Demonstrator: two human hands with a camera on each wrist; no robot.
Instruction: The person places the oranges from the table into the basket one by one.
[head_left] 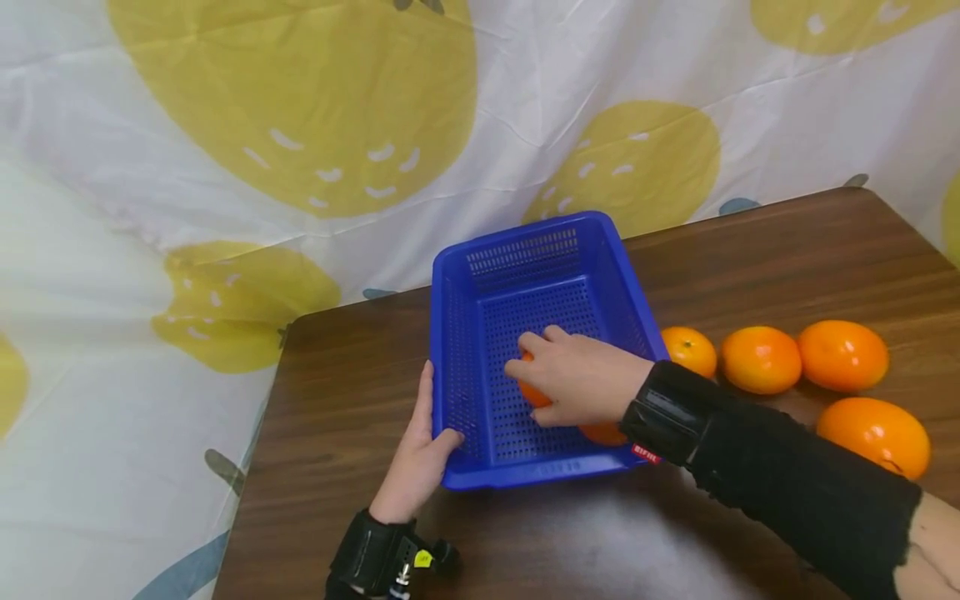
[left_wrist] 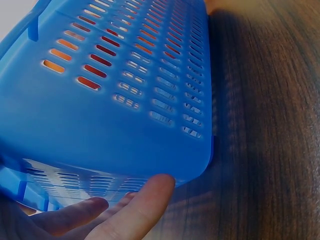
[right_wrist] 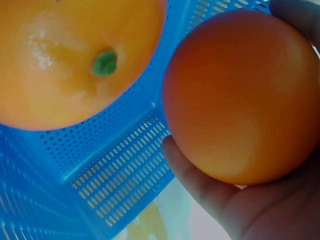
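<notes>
A blue plastic basket [head_left: 536, 312] with slotted walls stands on the table. My left hand [head_left: 416, 467] holds its near left side, thumb over the rim and fingers along the outside wall; in the left wrist view those fingers [left_wrist: 137, 212] lie against the basket's corner. Inside the basket, my right hand [head_left: 581, 379] grips an orange [head_left: 531, 393], fingers and thumb spread round it. A second orange [head_left: 602, 433] lies by the basket's near right corner, partly hidden under the right wrist. The right wrist view shows this second orange [right_wrist: 65, 65] with a green stem end.
Right of the basket, several more oranges [head_left: 761, 360] lie on the dark wooden table [head_left: 352, 383]; one orange [head_left: 688, 350] sits close by the basket's right wall. A white cloth [head_left: 525, 100] with yellow fruit prints hangs behind the table's far edge.
</notes>
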